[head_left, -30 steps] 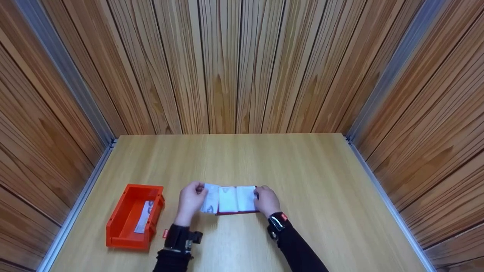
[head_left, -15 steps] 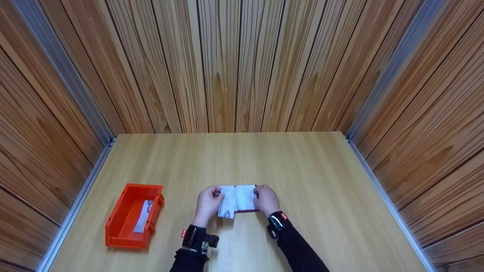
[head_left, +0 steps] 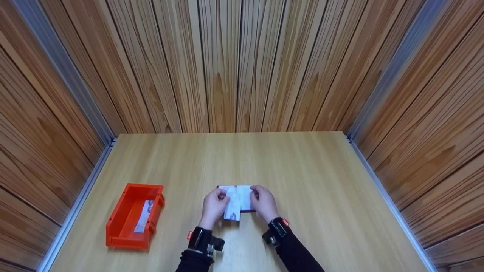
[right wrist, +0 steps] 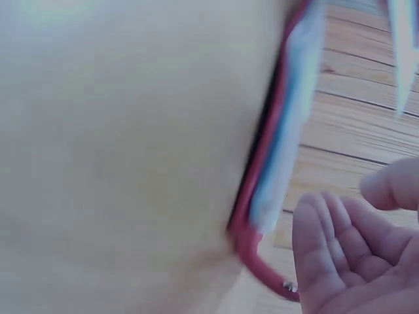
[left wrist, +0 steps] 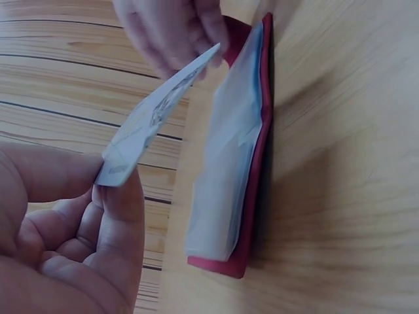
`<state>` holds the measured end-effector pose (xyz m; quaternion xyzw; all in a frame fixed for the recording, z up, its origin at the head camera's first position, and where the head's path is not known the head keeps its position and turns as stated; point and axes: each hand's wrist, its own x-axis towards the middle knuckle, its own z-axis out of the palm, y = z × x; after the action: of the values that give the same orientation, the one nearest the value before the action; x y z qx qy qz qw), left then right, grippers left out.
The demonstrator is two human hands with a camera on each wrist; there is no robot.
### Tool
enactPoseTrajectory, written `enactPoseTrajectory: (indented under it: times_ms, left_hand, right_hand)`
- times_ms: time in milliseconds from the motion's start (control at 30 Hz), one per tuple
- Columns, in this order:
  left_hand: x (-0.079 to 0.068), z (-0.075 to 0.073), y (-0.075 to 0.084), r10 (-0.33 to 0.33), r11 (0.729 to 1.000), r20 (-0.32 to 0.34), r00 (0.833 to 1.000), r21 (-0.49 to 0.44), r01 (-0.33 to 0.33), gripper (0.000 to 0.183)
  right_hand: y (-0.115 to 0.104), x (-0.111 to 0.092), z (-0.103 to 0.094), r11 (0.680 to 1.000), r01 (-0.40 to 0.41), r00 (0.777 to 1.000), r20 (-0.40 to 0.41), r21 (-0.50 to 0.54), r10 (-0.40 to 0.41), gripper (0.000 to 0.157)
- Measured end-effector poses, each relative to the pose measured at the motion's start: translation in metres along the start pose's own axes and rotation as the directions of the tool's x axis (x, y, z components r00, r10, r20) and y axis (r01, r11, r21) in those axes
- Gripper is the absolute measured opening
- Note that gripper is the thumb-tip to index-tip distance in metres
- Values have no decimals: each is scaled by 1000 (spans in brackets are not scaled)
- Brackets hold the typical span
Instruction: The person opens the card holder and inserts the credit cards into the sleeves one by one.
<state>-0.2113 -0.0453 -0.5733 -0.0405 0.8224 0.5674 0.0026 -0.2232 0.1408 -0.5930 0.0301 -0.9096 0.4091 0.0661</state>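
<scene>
A red card holder with clear plastic sleeves lies spread on the table between the hands. My left hand pinches a pale printed paper slip by one end, between thumb and index finger. In the left wrist view the slip is held above the sleeves, apart from them. My right hand is at the holder's right side. The right wrist view shows this hand with fingers loosely bent and a gap to the thumb, holding nothing. Beside it is the holder's red flap with a metal snap.
An orange bin stands on the table to the left. Inside lies another pale printed slip. Wood-plank walls rise behind and at both sides of the light wooden table.
My left hand has carried the slip rightward from left of the holder to over its middle. My right hand has come off the holder's right edge and shifted slightly left.
</scene>
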Motion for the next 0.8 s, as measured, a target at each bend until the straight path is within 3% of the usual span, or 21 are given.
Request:
enactPoseTrajectory:
  times_ms: [67, 167, 267, 433, 800]
  left_hand:
    - [0, 1, -1, 31, 1000, -13, 999, 2, -31, 10]
    - [1, 3, -2, 72, 997, -40, 997, -7, -72, 11]
    - [0, 4, -1, 109, 994, -64, 992, -13, -110, 12]
    - [-2, 4, 2, 96, 995, -61, 994, -33, -98, 11]
    - [-1, 6, 2, 18, 999, -62, 998, -50, -21, 11]
  right_hand:
    - [-4, -4, 0, 990, -40, 998, 46, 138, 34, 23]
    - [-8, -9, 1, 944, -62, 992, 128, 323, 22, 25]
    - [-12, -12, 3, 903, -94, 979, 204, 419, 7, 27]
    - [-15, -14, 4, 914, -124, 966, 258, 386, 22, 29]
    - [-17, -16, 6, 935, -172, 958, 274, 312, 85, 30]
